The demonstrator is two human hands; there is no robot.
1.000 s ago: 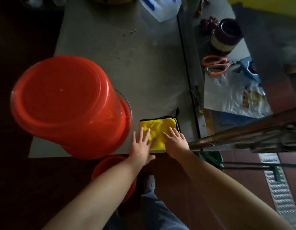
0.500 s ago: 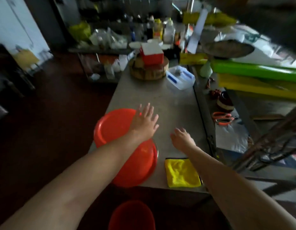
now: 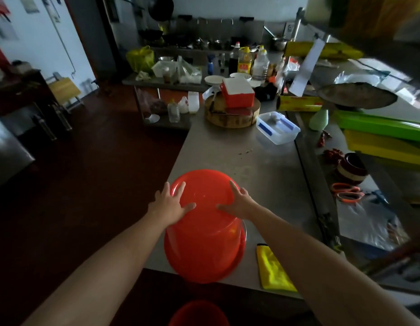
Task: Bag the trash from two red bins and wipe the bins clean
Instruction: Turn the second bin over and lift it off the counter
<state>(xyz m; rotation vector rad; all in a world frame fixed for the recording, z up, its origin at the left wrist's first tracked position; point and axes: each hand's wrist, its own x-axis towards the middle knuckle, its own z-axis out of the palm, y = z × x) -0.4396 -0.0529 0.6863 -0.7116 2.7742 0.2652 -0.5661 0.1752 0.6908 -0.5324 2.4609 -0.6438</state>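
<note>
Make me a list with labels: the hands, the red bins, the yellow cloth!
Table bin: red bin upside down on the steel table
Left: left hand flat on its upturned base, fingers spread
Right: right hand flat on the base too
Cloth: yellow cloth right of that bin, untouched
Floor bin: second red bin below the table edge

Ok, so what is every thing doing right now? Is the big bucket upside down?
Big red plastic bin: upside down on the grey metal table, bottom facing up.
Left hand: fingers spread, flat on the bin's bottom.
Right hand: fingers spread, flat on the bin's bottom.
Yellow cloth: folded, lying flat beside the bin, untouched.
Second red bin: down below the table's near edge, mostly out of view.
</note>
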